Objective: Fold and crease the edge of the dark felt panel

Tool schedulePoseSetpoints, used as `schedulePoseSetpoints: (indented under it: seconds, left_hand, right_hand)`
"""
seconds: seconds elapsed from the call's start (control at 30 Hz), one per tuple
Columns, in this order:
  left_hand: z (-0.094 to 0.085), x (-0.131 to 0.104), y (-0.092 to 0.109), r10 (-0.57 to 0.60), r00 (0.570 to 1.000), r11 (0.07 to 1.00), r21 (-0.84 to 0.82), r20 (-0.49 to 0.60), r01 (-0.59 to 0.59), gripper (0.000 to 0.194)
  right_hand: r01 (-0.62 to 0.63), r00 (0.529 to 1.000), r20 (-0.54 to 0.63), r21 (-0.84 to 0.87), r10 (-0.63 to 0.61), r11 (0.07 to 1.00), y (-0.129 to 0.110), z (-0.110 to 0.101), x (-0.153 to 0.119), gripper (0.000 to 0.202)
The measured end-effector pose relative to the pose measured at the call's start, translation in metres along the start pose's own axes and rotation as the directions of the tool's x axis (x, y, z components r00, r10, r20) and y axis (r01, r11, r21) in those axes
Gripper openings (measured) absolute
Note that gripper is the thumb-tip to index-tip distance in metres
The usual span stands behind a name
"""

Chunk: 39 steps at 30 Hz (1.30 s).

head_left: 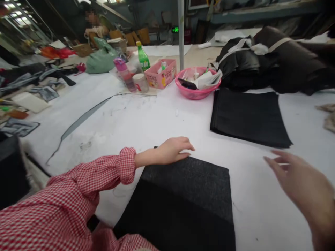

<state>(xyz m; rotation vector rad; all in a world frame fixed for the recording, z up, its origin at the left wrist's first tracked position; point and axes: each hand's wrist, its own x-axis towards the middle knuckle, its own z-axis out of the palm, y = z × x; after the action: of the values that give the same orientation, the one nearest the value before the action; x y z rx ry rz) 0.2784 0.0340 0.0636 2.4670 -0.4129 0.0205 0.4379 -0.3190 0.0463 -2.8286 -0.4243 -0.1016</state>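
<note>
A black cloth piece [183, 195] lies on the white table at the front, its far part greyer than its near part. Over its far edge is my left hand [174, 150], fingers apart and holding nothing. My right hand [295, 177], a little blurred, is to the right of the cloth with thumb and fingers apart and nothing between them. Beyond it, a neat stack of black cloth pieces [248, 116] lies on the table, not touched by either hand.
A pink basin [197, 91] with papers and a dark object stands behind, beside a pink box [161, 75], a green bottle [142, 57] and a jar [141, 83]. Dark fabric [285, 62] is heaped at back right. A metal pole [181, 35] rises behind the basin. A person sits far back left.
</note>
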Motion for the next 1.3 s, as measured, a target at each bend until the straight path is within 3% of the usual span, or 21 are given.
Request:
schedulePoseSetpoints:
  seconds: [0.07, 0.17, 0.23, 0.33, 0.5, 0.67, 0.9, 1.0, 1.1, 1.2, 1.23, 1.3]
  left_hand:
    - [0.012, -0.065, 0.022, 0.059, 0.998, 0.998, -0.002, 0.008, -0.059, 0.022]
    - [0.042, -0.145, 0.045, 0.086, 0.996, 0.995, 0.041, 0.021, -0.087, 0.025]
    - [0.064, -0.184, 0.054, 0.071, 0.997, 0.994, 0.081, 0.023, -0.073, 0.036]
    - [0.092, -0.219, 0.058, 0.087, 0.996, 0.984, 0.157, -0.026, -0.082, 0.054]
    - [0.106, -0.238, 0.059, 0.19, 0.981, 0.952, 0.25, -0.035, -0.175, 0.068]
    - [0.104, -0.246, 0.063, 0.272, 0.962, 0.901, 0.356, -0.016, -0.249, 0.038]
    - [0.112, -0.248, 0.069, 0.316, 0.946, 0.866, 0.427, -0.066, -0.259, 0.035]
    - [0.113, -0.248, 0.073, 0.345, 0.935, 0.847, 0.458, -0.086, -0.271, 0.036]
    - [0.113, -0.257, 0.072, 0.354, 0.929, 0.824, 0.504, -0.103, -0.258, 0.035]
    - [0.111, -0.273, 0.064, 0.343, 0.919, 0.818, 0.543, -0.196, -0.189, 0.032]
    - [0.11, -0.278, 0.061, 0.333, 0.917, 0.82, 0.547, -0.219, -0.167, 0.032]
    - [0.106, -0.286, 0.055, 0.327, 0.917, 0.824, 0.544, -0.228, -0.159, 0.032]
  right_hand:
    - [0.181, 0.983, 0.002, 0.174, -0.184, 0.968, -0.049, 0.008, -0.069, 0.046]
    - [0.411, 0.901, 0.026, 0.265, -0.432, 0.872, -0.115, 0.026, -0.159, 0.037]
    - [0.496, 0.854, 0.014, 0.277, -0.52, 0.823, -0.143, 0.038, -0.199, 0.031]
    - [0.547, 0.826, 0.014, 0.224, -0.564, 0.807, -0.164, 0.055, -0.23, 0.028]
    - [0.575, 0.812, 0.016, 0.157, -0.584, 0.803, -0.166, 0.065, -0.249, 0.026]
    - [0.578, 0.798, 0.095, 0.164, -0.596, 0.8, -0.166, 0.052, -0.247, 0.027]
    - [0.589, 0.796, 0.093, 0.112, -0.598, 0.8, -0.208, 0.053, -0.213, 0.028]
    - [0.616, 0.776, 0.078, 0.123, -0.626, 0.778, -0.218, 0.06, -0.218, 0.025]
    - [0.683, 0.723, 0.006, 0.147, -0.691, 0.715, -0.209, 0.062, -0.244, 0.026]
    - [0.788, 0.614, -0.069, 0.104, -0.786, 0.607, -0.182, 0.063, -0.279, 0.031]
    - [0.817, 0.576, -0.069, 0.077, -0.814, 0.572, -0.172, 0.064, -0.29, 0.035]
    - [0.835, 0.55, -0.048, 0.026, -0.834, 0.549, -0.152, 0.066, -0.309, 0.041]
